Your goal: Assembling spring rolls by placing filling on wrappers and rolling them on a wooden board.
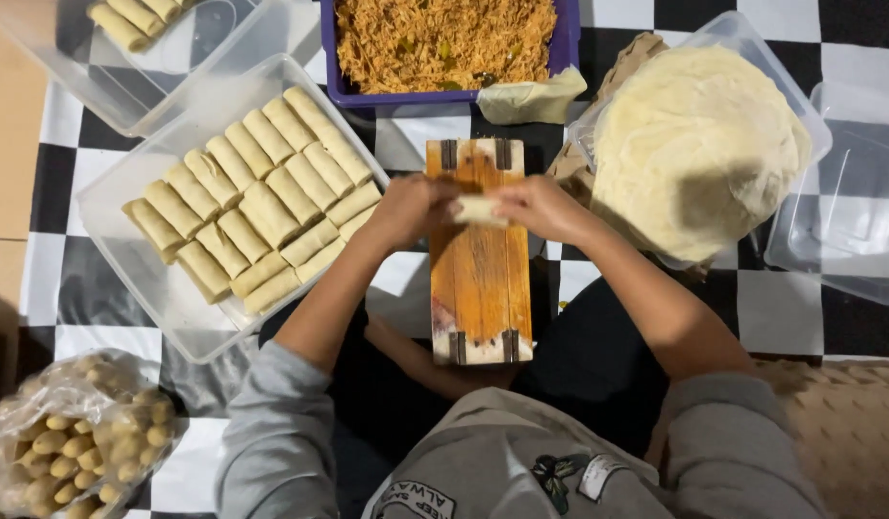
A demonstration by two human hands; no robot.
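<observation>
both hands hold one small pale roll (479, 210) over the top end of a wooden board (480, 279) w/ dark strips at each end. the left hand (408, 209) is curled shut on the roll's left end, & the right hand (536, 207) is curled shut on its right end. the board sits on a black & white checked cloth (60, 163). left of the board is a clear tray (166, 298) w/ rows of finished rolls (257, 202). by the cloth's top edge is a purple tub (331, 67) of shredded filling (444, 40). right of the board is a clear box (795, 101) w/ a stack of round flat wrappers (699, 144). a bag of rolls (74, 437) is at the bottom left corner.
</observation>
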